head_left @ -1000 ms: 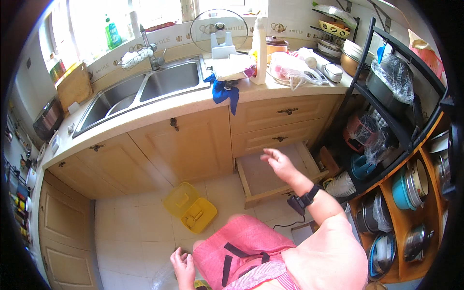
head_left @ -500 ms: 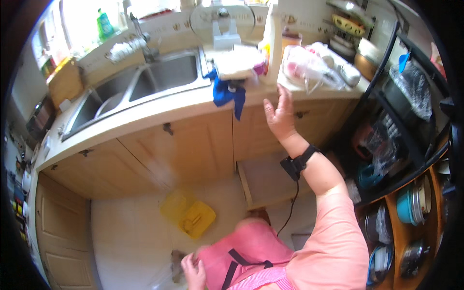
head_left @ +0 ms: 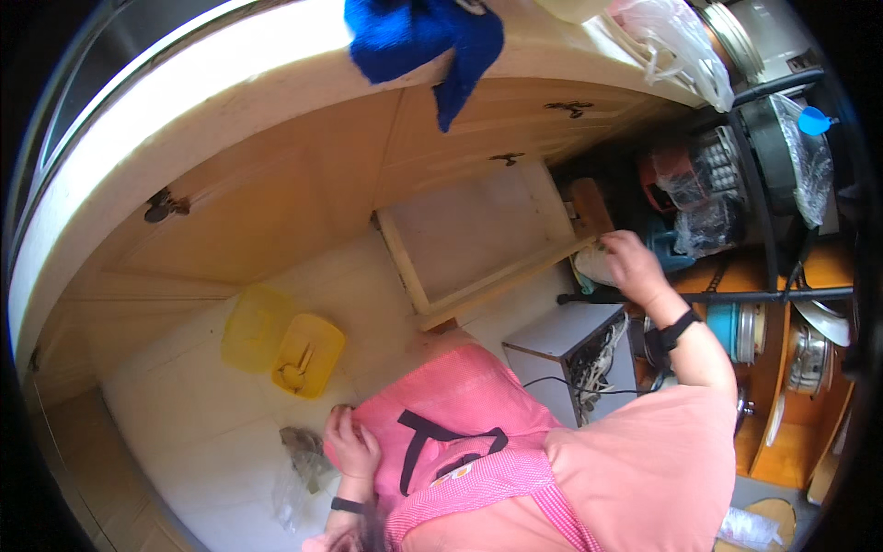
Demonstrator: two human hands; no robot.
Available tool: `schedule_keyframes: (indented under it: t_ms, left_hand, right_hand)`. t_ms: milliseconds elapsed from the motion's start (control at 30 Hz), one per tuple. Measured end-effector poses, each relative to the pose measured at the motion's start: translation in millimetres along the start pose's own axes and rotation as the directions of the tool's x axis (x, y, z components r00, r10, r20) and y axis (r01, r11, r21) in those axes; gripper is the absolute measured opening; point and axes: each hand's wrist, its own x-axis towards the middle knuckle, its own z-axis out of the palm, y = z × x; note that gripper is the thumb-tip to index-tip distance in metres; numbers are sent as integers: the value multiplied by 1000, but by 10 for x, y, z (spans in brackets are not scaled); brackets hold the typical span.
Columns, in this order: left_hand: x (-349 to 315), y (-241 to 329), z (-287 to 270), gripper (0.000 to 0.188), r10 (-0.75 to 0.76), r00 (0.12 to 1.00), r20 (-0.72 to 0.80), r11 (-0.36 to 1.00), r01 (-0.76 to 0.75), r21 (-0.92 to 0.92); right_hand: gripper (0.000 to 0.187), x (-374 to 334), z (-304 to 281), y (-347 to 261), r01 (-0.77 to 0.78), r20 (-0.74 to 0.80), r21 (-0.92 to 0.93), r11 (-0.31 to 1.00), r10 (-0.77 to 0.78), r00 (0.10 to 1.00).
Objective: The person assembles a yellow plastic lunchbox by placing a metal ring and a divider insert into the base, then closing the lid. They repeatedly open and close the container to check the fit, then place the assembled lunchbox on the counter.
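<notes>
My right hand (head_left: 633,264) reaches down beside the front corner of a pulled-out low drawer (head_left: 478,225). Its fingers are bent together against a pale, bag-like thing (head_left: 593,265); what they grip is partly hidden. My left hand (head_left: 352,446) lies on the pink apron (head_left: 441,386) over my knee, fingers loosely bent and holding nothing. To the left, on the floor, are a yellow container (head_left: 324,342) with a spoon-like thing in it and a see-through yellow lid (head_left: 256,327). A clear plastic bag with something brownish (head_left: 308,455) lies near my left hand.
A blue cloth (head_left: 423,41) hangs over the counter edge (head_left: 184,101). On the right stand a black rack (head_left: 763,184) with plastic-wrapped things and an orange wooden shelf (head_left: 759,442) with pots. A grey box (head_left: 566,331) with cords sits below my right forearm.
My right hand has gone from just below the counter edge down to the drawer's far right corner. The view has tilted downward and turned; my left hand stays at my knee.
</notes>
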Motion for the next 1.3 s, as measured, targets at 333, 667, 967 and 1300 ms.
schedule_keyframes:
  t_ms: [333,667,967,1300]
  left_hand:
    - [264,-52,395,55,235,972,28,971,-236,38]
    - [-240,-389,-110,45,92,994,-65,970,-104,-219]
    - [-1903,-983,-753,18,-506,503,700,853,415,318]
    - [-2562,-1035,-625,21,-580,201,789,778,425,463]
  right_hand:
    - [17,-2235,-1555,686,-468,-407,-401,787,305,861]
    - [59,-3516,1002,-540,-692,858,-1,722,356,370]
    - [30,-4340,2442,-780,-806,955,256,-534,271,123]
    - [40,-5262,2418,-297,-434,902,-354,828,426,76]
